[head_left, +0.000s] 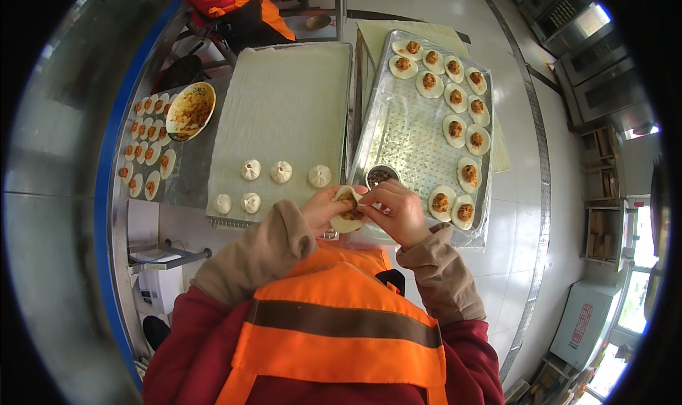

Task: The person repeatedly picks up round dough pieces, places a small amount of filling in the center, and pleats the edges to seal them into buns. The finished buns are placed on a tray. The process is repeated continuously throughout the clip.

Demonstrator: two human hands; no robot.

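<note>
A round dough wrapper point(345, 225) with reddish-brown filling in its middle is held up between my hands, in front of the trays. My left hand point(321, 209) cradles it from the left, its thumb over the filling. My right hand point(399, 210) pinches the wrapper's right edge with thumb and fingertips. Just beyond my right fingers stands a small bowl point(382, 169) of dark bits, partly hidden by that hand. Several pleated buns point(281, 171) sit on the cloth-lined tray point(291, 99) to the left. Flat wrappers topped with filling point(455, 129) line the metal tray point(383, 121) on the right.
At the far left, more filled wrappers point(151, 153) lie on a dark surface beside a tilted bowl point(190, 111) of filling. A person in an orange apron point(275, 18) is at the back. Ovens point(604, 64) and a pale box point(584, 323) stand along the right.
</note>
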